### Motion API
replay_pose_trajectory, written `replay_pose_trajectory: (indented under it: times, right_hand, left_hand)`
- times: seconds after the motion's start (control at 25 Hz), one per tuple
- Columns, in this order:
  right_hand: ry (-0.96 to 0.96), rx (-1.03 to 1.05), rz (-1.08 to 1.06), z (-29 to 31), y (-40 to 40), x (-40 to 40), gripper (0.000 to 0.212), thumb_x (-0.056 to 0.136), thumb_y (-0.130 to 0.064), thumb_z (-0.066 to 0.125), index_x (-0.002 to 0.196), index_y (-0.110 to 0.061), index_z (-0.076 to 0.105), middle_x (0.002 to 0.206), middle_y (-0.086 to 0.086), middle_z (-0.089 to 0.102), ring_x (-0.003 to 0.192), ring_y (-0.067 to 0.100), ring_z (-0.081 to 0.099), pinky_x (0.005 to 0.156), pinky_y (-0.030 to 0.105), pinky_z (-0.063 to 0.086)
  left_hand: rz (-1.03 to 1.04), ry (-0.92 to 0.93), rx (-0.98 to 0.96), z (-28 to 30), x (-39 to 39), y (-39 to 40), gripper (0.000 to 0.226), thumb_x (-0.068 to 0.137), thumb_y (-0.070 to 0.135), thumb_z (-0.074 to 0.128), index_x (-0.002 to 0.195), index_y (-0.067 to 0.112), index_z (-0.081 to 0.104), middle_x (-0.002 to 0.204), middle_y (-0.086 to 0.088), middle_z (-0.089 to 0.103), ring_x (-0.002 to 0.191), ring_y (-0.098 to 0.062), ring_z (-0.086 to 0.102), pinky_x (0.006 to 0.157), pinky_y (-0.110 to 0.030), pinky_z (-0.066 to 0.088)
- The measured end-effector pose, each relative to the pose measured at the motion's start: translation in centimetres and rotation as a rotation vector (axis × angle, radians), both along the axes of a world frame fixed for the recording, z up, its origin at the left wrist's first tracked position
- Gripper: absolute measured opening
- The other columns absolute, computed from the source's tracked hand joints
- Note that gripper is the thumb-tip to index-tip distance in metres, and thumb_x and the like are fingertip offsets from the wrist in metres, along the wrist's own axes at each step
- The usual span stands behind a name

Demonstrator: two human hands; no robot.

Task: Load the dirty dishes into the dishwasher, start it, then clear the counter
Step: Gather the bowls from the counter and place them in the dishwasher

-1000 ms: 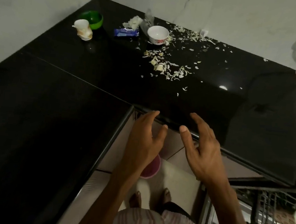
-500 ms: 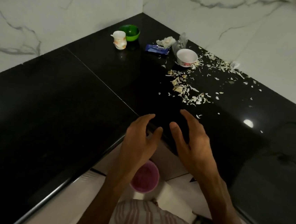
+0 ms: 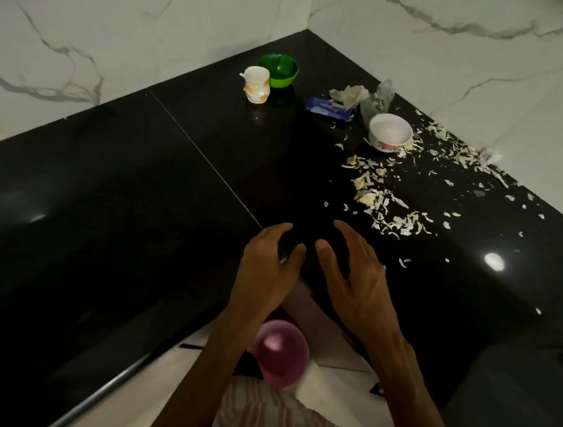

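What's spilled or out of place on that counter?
Pale vegetable scraps are strewn over the black counter from the white bowl along the right wall. A crumpled tissue and blue wrapper lie beside it.

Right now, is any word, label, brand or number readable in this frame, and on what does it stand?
No text can be read.
Blue packet: pale print on its face, too blurred to read.
White bowl: red pattern low on its side, no letters that can be made out.
White cup: orange decoration, no letters.
Green bowl: plain.
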State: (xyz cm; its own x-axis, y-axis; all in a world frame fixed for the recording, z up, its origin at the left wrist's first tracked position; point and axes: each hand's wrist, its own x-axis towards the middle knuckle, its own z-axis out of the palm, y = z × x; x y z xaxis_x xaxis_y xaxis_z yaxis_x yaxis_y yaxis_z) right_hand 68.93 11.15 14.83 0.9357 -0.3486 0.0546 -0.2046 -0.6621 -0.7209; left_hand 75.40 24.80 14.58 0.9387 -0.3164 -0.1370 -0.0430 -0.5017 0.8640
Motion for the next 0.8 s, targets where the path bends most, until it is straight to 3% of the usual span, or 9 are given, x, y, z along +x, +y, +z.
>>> replay_pose_trajectory:
  times: [0.16, 0.24, 0.32, 0.4, 0.6, 0.72, 0.8]
  right_hand:
    - [0.019, -0.007, -0.034, -1.2, -1.2, 6.9, 0.064, 0.094, -0.056, 0.038, 0.14, -0.014, 0.045, 0.138, 0.005, 0.053, 0.126, 0.015, 0.049, 0.104, 0.035, 0.043]
    - [0.039, 0.004, -0.045, -1.8, -2.6, 10.8, 0.058, 0.095, -0.051, 0.043, 0.139, -0.013, 0.046, 0.132, 0.006, 0.057, 0.118, 0.017, 0.055, 0.092, 0.025, 0.048]
    - [0.072, 0.013, -0.109, -2.2, -4.4, 14.4, 0.048, 0.098, -0.04, 0.051, 0.138, -0.013, 0.046, 0.124, 0.003, 0.061, 0.105, 0.012, 0.06, 0.076, 0.009, 0.042]
    - [0.113, 0.014, -0.198, -2.7, -6.8, 17.2, 0.046, 0.098, -0.031, 0.054, 0.138, -0.013, 0.044, 0.116, 0.003, 0.064, 0.095, 0.013, 0.062, 0.067, 0.003, 0.038]
    - [0.262, -0.022, -0.358, -3.3, -12.9, 21.7, 0.055, 0.098, -0.02, 0.052, 0.146, -0.013, 0.028, 0.113, 0.018, 0.066, 0.102, 0.032, 0.063, 0.078, 0.025, 0.042]
    - [0.335, -0.008, -0.41, -3.2, -15.8, 23.6, 0.065, 0.097, -0.018, 0.053, 0.153, -0.017, 0.019, 0.135, 0.023, 0.053, 0.119, 0.036, 0.055, 0.095, 0.038, 0.047]
    - [0.369, -0.009, -0.406, -3.7, -17.2, 24.3, 0.063, 0.096, -0.019, 0.054, 0.152, -0.017, 0.024, 0.141, 0.022, 0.047, 0.123, 0.035, 0.053, 0.1, 0.043, 0.048]
  left_hand:
    - [-0.017, 0.011, 0.037, -0.4, 6.0, -1.4, 0.043, 0.095, 0.031, 0.058, 0.136, 0.022, 0.049, 0.137, 0.003, 0.052, 0.125, -0.008, 0.048, 0.101, -0.022, 0.04]
    - [-0.026, -0.005, 0.066, 0.0, 8.9, -2.0, 0.043, 0.095, 0.031, 0.059, 0.136, 0.022, 0.049, 0.138, 0.004, 0.051, 0.127, -0.008, 0.047, 0.098, -0.019, 0.036]
    - [-0.036, -0.008, 0.063, 0.2, 11.3, -2.5, 0.042, 0.095, 0.03, 0.058, 0.135, 0.02, 0.05, 0.138, 0.003, 0.051, 0.128, -0.009, 0.047, 0.098, -0.018, 0.035]
    - [-0.056, -0.02, 0.058, 0.4, 12.8, -2.8, 0.042, 0.096, 0.029, 0.058, 0.136, 0.02, 0.05, 0.139, 0.003, 0.051, 0.129, -0.008, 0.046, 0.098, -0.018, 0.034]
    - [-0.083, 0.014, 0.023, 0.7, 14.1, -3.6, 0.043, 0.096, 0.03, 0.057, 0.138, 0.022, 0.049, 0.143, 0.004, 0.048, 0.133, -0.008, 0.041, 0.098, -0.019, 0.032]
    - [-0.069, 0.002, -0.009, 0.9, 14.5, -4.3, 0.043, 0.096, 0.03, 0.058, 0.137, 0.021, 0.05, 0.142, 0.004, 0.049, 0.131, -0.007, 0.042, 0.097, -0.019, 0.032]
    - [-0.064, 0.003, -0.019, 0.9, 14.3, -4.9, 0.043, 0.096, 0.03, 0.058, 0.137, 0.02, 0.05, 0.141, 0.003, 0.049, 0.13, -0.006, 0.043, 0.097, -0.018, 0.033]
